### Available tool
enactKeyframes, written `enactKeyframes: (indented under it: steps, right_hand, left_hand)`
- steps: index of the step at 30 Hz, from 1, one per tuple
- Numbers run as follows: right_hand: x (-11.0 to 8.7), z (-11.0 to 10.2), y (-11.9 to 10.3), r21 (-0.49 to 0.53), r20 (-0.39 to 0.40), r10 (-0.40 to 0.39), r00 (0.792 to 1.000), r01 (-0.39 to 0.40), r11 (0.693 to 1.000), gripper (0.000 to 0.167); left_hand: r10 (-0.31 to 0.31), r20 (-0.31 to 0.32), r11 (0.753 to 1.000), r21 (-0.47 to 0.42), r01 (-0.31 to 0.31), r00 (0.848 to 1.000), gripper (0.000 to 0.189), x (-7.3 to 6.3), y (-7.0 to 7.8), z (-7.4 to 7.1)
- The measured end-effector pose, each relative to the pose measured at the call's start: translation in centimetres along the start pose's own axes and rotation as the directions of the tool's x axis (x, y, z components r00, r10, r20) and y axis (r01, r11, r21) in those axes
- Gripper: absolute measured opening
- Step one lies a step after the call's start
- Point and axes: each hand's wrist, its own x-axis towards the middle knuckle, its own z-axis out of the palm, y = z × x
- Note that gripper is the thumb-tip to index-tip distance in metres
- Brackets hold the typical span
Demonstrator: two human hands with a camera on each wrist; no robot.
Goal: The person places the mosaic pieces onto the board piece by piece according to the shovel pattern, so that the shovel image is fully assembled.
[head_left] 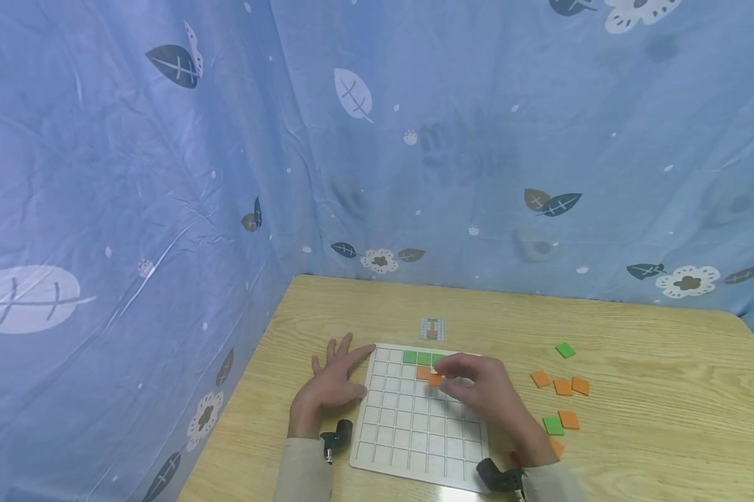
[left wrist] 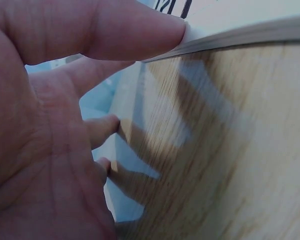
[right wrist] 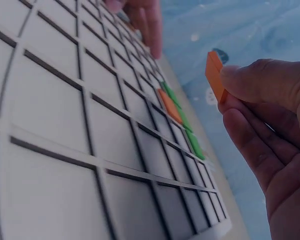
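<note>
A white grid board point(head_left: 408, 432) lies on the table, with green tiles point(head_left: 417, 358) in its top row and an orange tile point(head_left: 423, 373) in the row below. My right hand point(head_left: 486, 387) pinches another orange tile point(right wrist: 215, 75) between thumb and fingers, just above the board beside the placed one. The right wrist view shows this tile held clear of the grid. At the board's left edge my left hand point(head_left: 333, 383) rests with fingers spread; its thumb point(left wrist: 140, 32) touches the rim and holds nothing.
Right of the board lie several loose orange tiles point(head_left: 563, 387) and green tiles point(head_left: 554, 426); some sit partly behind my right forearm. A small pattern card point(head_left: 432, 329) lies beyond the board's far edge. A blue patterned curtain point(head_left: 477, 139) hangs behind and left of the wooden table point(head_left: 665, 390).
</note>
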Motion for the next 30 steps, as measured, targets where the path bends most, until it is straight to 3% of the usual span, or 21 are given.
enactKeyframes:
  steps: [10,18,26,30]
  right_hand:
    - [0.1,1.9,0.7,-0.001,-0.009,-0.131,0.991,0.131,0.991,0.03]
    - [0.2,3.1,1.1,-0.094,-0.02,-0.151,0.988,0.149,0.984,0.03]
    - [0.2,3.7,1.2,-0.176,-0.036,-0.237,0.971,0.227,0.958,0.03]
    - [0.2,3.9,0.9,-0.2,-0.03,-0.224,0.974,0.214,0.956,0.029]
  left_hand:
    - [0.0,-0.002,1.0,-0.007,0.0,1.0,0.094,0.0,0.1,0.0]
    - [-0.008,0.002,1.0,0.0,0.008,1.0,0.093,-0.1,0.2,0.0]
    - [-0.008,0.003,1.0,-0.007,0.008,1.0,0.094,0.0,0.4,0.0]
    - [-0.012,0.0,1.0,-0.002,0.012,1.0,0.095,0.0,0.3,0.1]
